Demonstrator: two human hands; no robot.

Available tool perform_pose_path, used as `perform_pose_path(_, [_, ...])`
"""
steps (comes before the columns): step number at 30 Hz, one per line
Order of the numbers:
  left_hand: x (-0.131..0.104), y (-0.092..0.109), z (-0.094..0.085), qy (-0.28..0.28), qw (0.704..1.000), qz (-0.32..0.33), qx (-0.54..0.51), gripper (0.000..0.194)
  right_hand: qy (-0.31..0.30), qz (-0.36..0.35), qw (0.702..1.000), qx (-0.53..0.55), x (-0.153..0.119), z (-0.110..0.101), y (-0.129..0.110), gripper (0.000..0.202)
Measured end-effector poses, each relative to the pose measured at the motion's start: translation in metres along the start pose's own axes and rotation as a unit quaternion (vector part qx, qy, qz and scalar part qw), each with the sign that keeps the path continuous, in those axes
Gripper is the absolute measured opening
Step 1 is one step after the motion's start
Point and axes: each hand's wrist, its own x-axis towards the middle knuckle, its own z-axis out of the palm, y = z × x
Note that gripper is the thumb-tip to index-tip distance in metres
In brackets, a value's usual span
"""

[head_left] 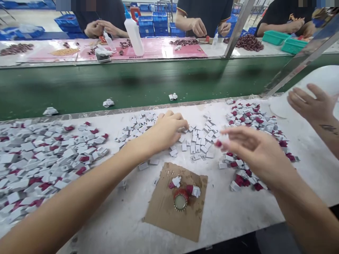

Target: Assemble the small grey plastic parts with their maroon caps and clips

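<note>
My left hand (169, 129) reaches down onto a heap of small white plastic parts (198, 139), fingers bent and slightly apart; nothing shows in its grasp, though the undersides of its fingers are hidden. Between the thumb and fingers of my right hand (254, 150) is a small white and dark-red plastic part (218, 143), blurred. Below the hands lies a piece of brown cardboard (169, 211). On it stand a red-sided bottle cap (180, 201) and two white and dark-red parts, one of them a joined piece (196, 191) touching the cap's side.
Piles of white and dark-red parts lie left (53, 155) and right (246, 120). Another person's hand (312, 102) is at far right by a white round surface (317, 81). Beyond runs a green conveyor belt (143, 83) carrying a few parts; people work behind it. A metal post (238, 30) rises there.
</note>
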Motion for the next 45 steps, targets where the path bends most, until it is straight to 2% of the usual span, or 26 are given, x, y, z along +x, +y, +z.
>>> perform_pose_path(2, [0.003, -0.001, 0.007, 0.009, 1.0, -0.006, 0.019, 0.03, 0.023, 0.051, 0.995, 0.079, -0.044, 0.013, 0.007, 0.028])
perform_pose_path(4, [0.01, -0.002, 0.013, 0.024, 0.999, -0.009, 0.035, 0.021, 0.048, 0.092, 0.982, 0.156, -0.072, 0.024, 0.016, 0.028])
perform_pose_path(8, [0.017, 0.0, 0.019, 0.054, 0.998, 0.001, 0.03, 0.007, 0.065, 0.142, 0.949, 0.274, -0.092, 0.038, 0.025, 0.029])
perform_pose_path(11, [0.008, 0.005, 0.016, 0.091, 0.994, -0.012, -0.064, 0.004, 0.081, 0.159, 0.93, 0.32, -0.1, 0.041, 0.023, 0.028])
perform_pose_path(13, [-0.003, 0.012, 0.011, 0.113, 0.973, -0.051, -0.196, 0.01, 0.09, 0.168, 0.923, 0.333, -0.106, 0.041, 0.021, 0.03])
perform_pose_path(15, [-0.017, 0.021, 0.007, 0.121, 0.919, -0.102, -0.362, 0.018, 0.083, 0.189, 0.921, 0.332, -0.113, 0.041, 0.022, 0.038])
perform_pose_path(18, [-0.037, 0.039, 0.004, 0.104, 0.793, -0.183, -0.571, 0.009, 0.065, 0.217, 0.924, 0.307, -0.122, 0.041, 0.027, 0.041])
perform_pose_path(21, [-0.056, 0.055, 0.004, 0.089, 0.684, -0.261, -0.675, 0.014, 0.078, 0.198, 0.941, 0.261, -0.127, 0.043, 0.033, 0.035])
perform_pose_path(23, [-0.069, 0.062, 0.006, 0.088, 0.644, -0.287, -0.704, 0.014, 0.081, 0.177, 0.954, 0.226, -0.128, 0.044, 0.032, 0.033])
perform_pose_path(24, [-0.075, 0.064, 0.008, 0.085, 0.638, -0.289, -0.708, 0.015, 0.079, 0.167, 0.96, 0.209, -0.129, 0.045, 0.031, 0.032])
perform_pose_path(26, [-0.087, 0.065, 0.011, 0.076, 0.656, -0.278, -0.697, 0.025, 0.077, 0.153, 0.968, 0.182, -0.13, 0.047, 0.026, 0.031])
perform_pose_path(28, [-0.098, 0.063, 0.016, 0.076, 0.704, -0.256, -0.658, 0.032, 0.084, 0.147, 0.969, 0.179, -0.131, 0.049, 0.02, 0.028])
perform_pose_path(32, [-0.113, 0.063, 0.024, 0.135, 0.834, -0.206, -0.493, 0.029, 0.073, 0.124, 0.968, 0.207, -0.129, 0.055, 0.017, 0.025])
perform_pose_path(34, [-0.118, 0.064, 0.027, 0.187, 0.864, -0.199, -0.423, 0.033, 0.039, 0.117, 0.966, 0.226, -0.127, 0.058, 0.018, 0.023])
perform_pose_path(36, [-0.123, 0.065, 0.029, 0.212, 0.861, -0.207, -0.413, 0.037, 0.019, 0.116, 0.959, 0.257, -0.125, 0.062, 0.018, 0.015])
perform_pose_path(38, [-0.13, 0.065, 0.032, 0.208, 0.845, -0.221, -0.441, 0.037, 0.014, 0.112, 0.957, 0.268, -0.124, 0.065, 0.015, 0.01])
perform_pose_path(43, [-0.151, 0.068, 0.037, 0.253, 0.772, -0.282, -0.51, 0.028, 0.01, 0.069, 0.982, 0.176, -0.13, 0.074, 0.006, 0.004])
perform_pose_path(45, [-0.157, 0.07, 0.04, 0.254, 0.752, -0.301, -0.529, 0.025, 0.018, 0.045, 0.988, 0.144, -0.132, 0.079, 0.006, 0.005])
